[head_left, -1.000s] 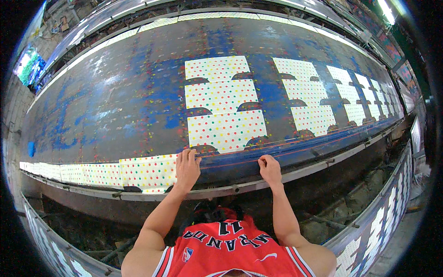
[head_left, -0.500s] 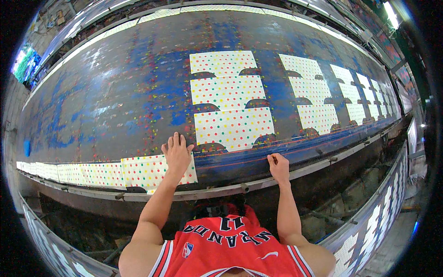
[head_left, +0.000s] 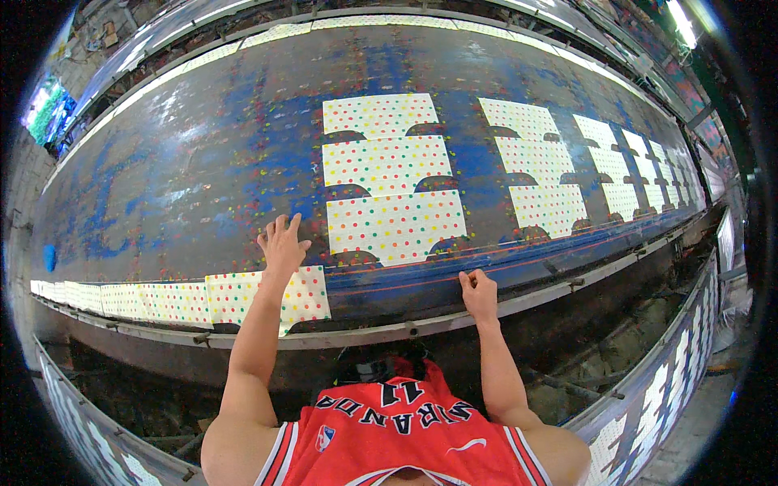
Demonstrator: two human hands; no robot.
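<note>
My left hand (head_left: 282, 247) is open, its fingers spread over the long dark table (head_left: 186, 206), just beyond a row of dotted white panels. The nearest panel (head_left: 304, 301) of that row lies under my left wrist; whether my palm touches the surface I cannot tell. My right hand (head_left: 478, 293) is closed above the table's near edge, thumb and fingers together. Anything inside it is hidden. Between and beyond my hands lies a column of three dotted cut panels (head_left: 395, 225) with curved notches at their lower corners.
More columns of dotted panels (head_left: 545, 206) run off to the right. A metal rail (head_left: 373, 333) with short pegs borders the near side. Behind me at the right stands another table with panels (head_left: 652, 397). A small blue object (head_left: 49, 258) sits at the far left end.
My left hand has moved left and slightly farther over the table. My right hand stays closed near the edge. The whole view has shifted slightly, so the panels appear farther left.
</note>
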